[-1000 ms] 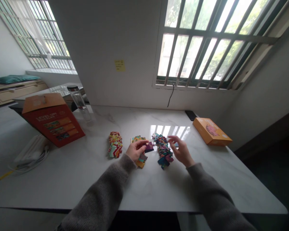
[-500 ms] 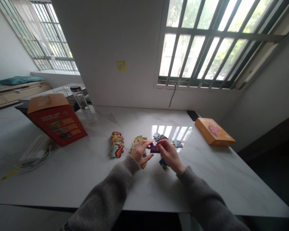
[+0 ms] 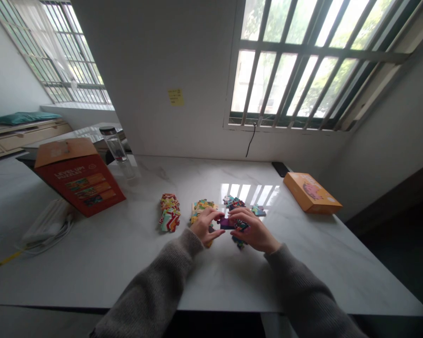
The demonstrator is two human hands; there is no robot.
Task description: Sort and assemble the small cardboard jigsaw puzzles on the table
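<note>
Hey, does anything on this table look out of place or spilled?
Nothing looks spilled. The one mild oddity is a small light-coloured puzzle bit lying by itself on the table, just right of the dark puzzle pile, apart from the bunched pieces there.

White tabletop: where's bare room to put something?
Bare: left, between the red box and red-yellow pile; right, between right sleeve and orange box. Crowded: centre, left hand and right hand at purple piece, near dark pile.

Right hand (image 3: 256,231) moved left, over the dark pile (image 3: 234,202) — reached purple piece (image 3: 227,223), right end.
</note>
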